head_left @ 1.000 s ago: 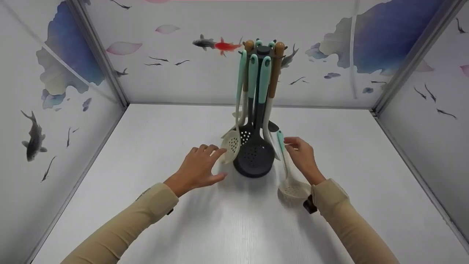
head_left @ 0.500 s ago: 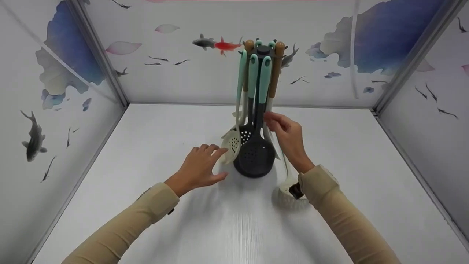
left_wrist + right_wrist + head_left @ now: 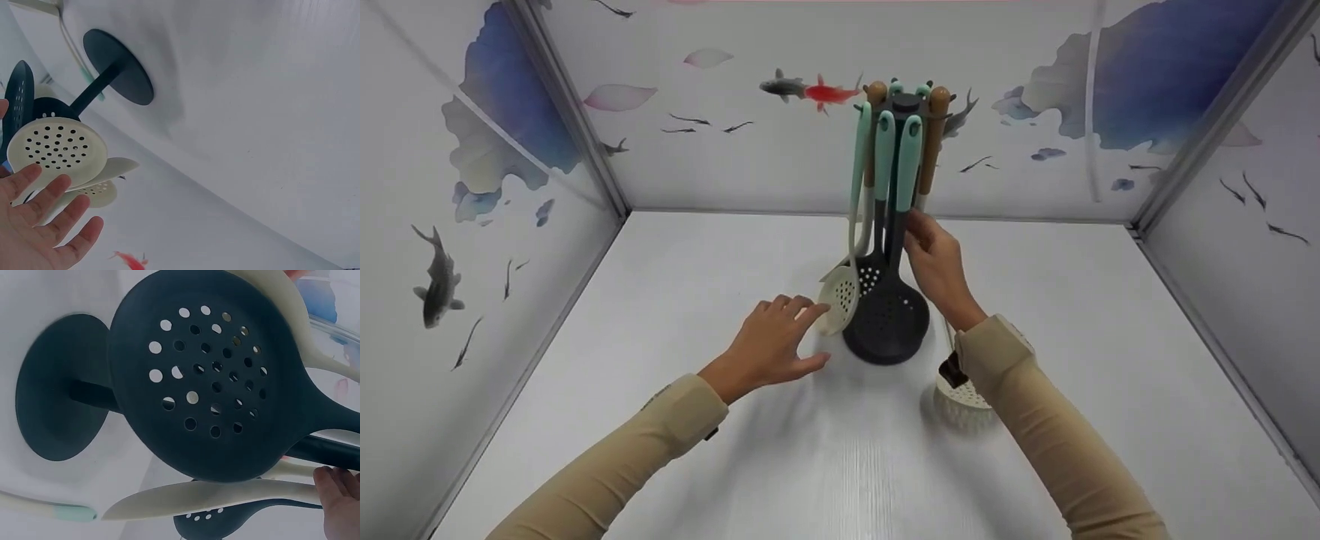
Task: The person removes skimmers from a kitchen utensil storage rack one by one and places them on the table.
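1. Left hand (image 3: 769,345): fingers and thumb apart, wrapped round nothing; poised at the rim of a cream skimmer (image 3: 840,296), contact uncertain, presumably for steadying.
2. Cream skimmer: hung by a turquoise handle, bowl lowermost, probably to let the weight keep it upright and the perforations drain.
3. Black skimmer (image 3: 889,322): likewise hung, on the near side, partly screening the utensils behind.
4. Black stand (image 3: 906,103): upright on the surface (image 3: 810,465), hooks ringed about the top to spread the load; broad disc base (image 3: 118,67), presumably against tipping.
5. Right hand (image 3: 939,266): fingertips bent together at the neck of a cream turner (image 3: 208,498), apparently in a pinch, thumb placement unclear. Turner hanging from the stand by a brown handle (image 3: 934,142), beside the black skimmer; neck probably chosen as the narrow, easily controlled part.
6. Loose skimmer (image 3: 960,394): off the stand, lying on the surface below the right sleeve (image 3: 997,352); perforated bowl toward the viewer, turquoise handle end (image 3: 73,513) toward the base.
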`<state>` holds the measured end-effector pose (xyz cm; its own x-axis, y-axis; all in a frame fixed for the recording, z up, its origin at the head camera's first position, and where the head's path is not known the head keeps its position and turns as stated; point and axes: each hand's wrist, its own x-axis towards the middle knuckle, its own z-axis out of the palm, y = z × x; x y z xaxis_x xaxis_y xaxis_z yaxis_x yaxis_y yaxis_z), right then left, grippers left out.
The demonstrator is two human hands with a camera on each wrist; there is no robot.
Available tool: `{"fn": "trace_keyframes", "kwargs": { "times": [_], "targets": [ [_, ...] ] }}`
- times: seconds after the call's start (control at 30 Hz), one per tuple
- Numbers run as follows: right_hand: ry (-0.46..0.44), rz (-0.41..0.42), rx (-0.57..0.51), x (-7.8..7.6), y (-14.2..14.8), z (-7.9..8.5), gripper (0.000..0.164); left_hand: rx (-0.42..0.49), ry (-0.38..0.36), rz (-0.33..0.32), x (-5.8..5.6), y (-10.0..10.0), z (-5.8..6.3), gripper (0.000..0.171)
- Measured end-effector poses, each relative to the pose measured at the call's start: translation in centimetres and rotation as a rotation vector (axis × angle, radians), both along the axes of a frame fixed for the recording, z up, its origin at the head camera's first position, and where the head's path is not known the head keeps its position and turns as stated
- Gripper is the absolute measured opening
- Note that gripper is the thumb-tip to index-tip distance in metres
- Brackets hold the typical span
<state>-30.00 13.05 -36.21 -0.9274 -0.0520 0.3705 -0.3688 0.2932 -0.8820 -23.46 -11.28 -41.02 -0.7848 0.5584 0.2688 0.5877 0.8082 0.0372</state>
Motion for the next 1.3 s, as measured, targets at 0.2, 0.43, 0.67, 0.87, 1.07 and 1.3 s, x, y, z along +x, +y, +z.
{"fn": "trace_keyframes", "kwargs": {
  "times": [0.2, 0.43, 0.67, 0.87, 1.07, 1.3],
  "targets": [
    [0.096, -0.037, 0.054, -1.0, -0.5, 0.3, 0.033, 0.005, 0.015, -0.001, 0.1, 0.1, 0.2, 0.061],
    [0.151, -0.062, 0.087, -2.1, -0.7, 0.4, 0.033, 0.081, 0.050, -0.023, 0.2, 0.8, 1.1, 0.058],
    [0.092, 0.031, 0.152, -2.8, 0.2, 0.9, 0.045, 0.305, 0.057, -0.080, 0.2, 2.9, 2.6, 0.047],
    [0.095, 0.056, 0.166, -3.2, 0.6, 1.0, 0.046, 0.610, -0.102, -0.135, -0.4, 5.4, 3.5, 0.047],
    [0.105, 0.012, 0.201, -3.4, 0.7, 1.0, 0.036, 0.860, -0.178, -0.189, -1.4, 8.1, 4.5, 0.044],
    [0.170, -0.023, 0.234, -3.2, 0.6, 0.8, 0.039, 0.942, -0.153, -0.120, -2.9, 10.3, 4.4, 0.041]
  ]
}}
